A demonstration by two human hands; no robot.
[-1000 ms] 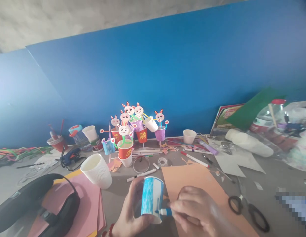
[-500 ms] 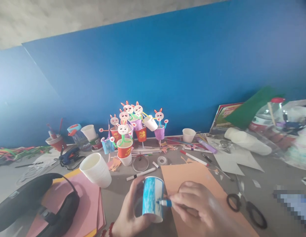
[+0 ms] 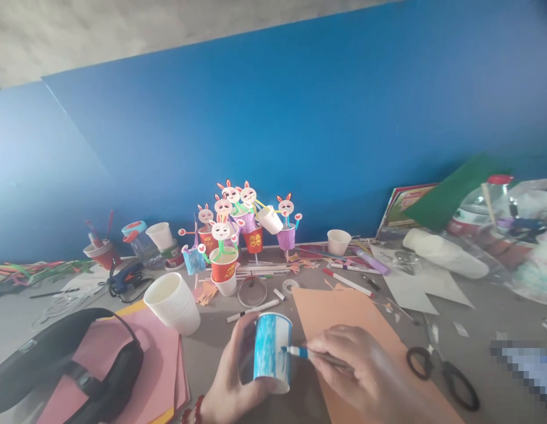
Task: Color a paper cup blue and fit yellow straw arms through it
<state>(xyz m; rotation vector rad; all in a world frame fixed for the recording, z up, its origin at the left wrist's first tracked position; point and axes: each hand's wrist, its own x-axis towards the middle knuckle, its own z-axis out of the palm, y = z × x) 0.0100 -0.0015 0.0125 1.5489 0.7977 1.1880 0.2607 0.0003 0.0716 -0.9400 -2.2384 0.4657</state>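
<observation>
My left hand (image 3: 233,371) is wrapped round a paper cup (image 3: 268,353), tilted, with its side mostly coloured blue and a white strip showing on the right. In my right hand (image 3: 352,365) is a blue marker (image 3: 297,352), its tip against the white strip. Under my right hand lies a sheet of orange paper (image 3: 339,312). Just beyond the cup are a capped white marker (image 3: 253,311) and its small loose cap (image 3: 279,294). A stack of white paper cups (image 3: 173,303) stands to the left of my left hand.
Rabbit-faced cup figures (image 3: 223,259) stand at the back. Scissors (image 3: 441,365) lie at right, near white paper scraps (image 3: 418,282). At left, black headphones (image 3: 118,365) rest on pink paper (image 3: 162,353); a glue gun (image 3: 125,277) lies behind. A blue panel (image 3: 299,118) rises behind the table.
The marker tip has moved slightly up along the white strip, and my right hand has shifted a little. My left hand keeps the cup almost in place.
</observation>
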